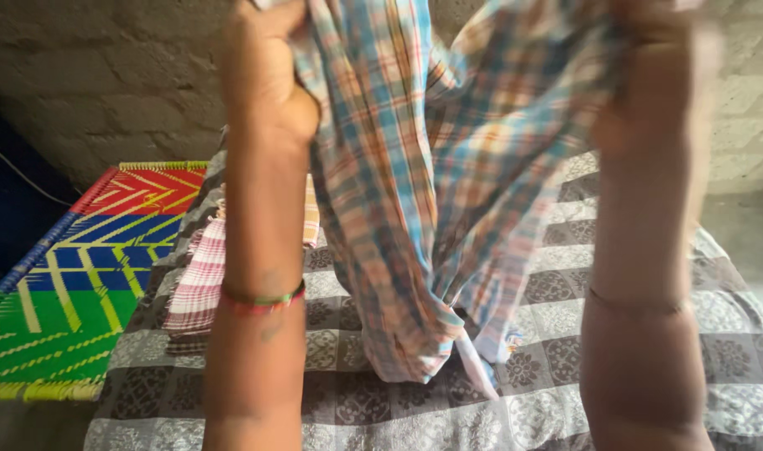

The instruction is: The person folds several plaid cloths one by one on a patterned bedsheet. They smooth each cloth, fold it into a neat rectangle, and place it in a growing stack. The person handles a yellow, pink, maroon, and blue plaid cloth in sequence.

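**Above the bed, a checked shirt is hanging**

Over the grey patterned bedspread (pixel 565 418), the left hand (pixel 265 75) and right hand (pixel 649 50) are gripping the plaid shirt (pixel 415 192), fists closed. A pink checked cloth (pixel 199 280) is lying behind the left forearm, beside the colourful woven cot (pixel 73 276).

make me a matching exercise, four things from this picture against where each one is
Things:
1. plaid shirt
2. striped cloth
3. woven cot
4. grey sheet

Places:
A. bare at far left
B. spread under everything
C. held up in both hands
D. lying on the sheet behind the left arm

Pairs: 1-C, 2-D, 3-A, 4-B
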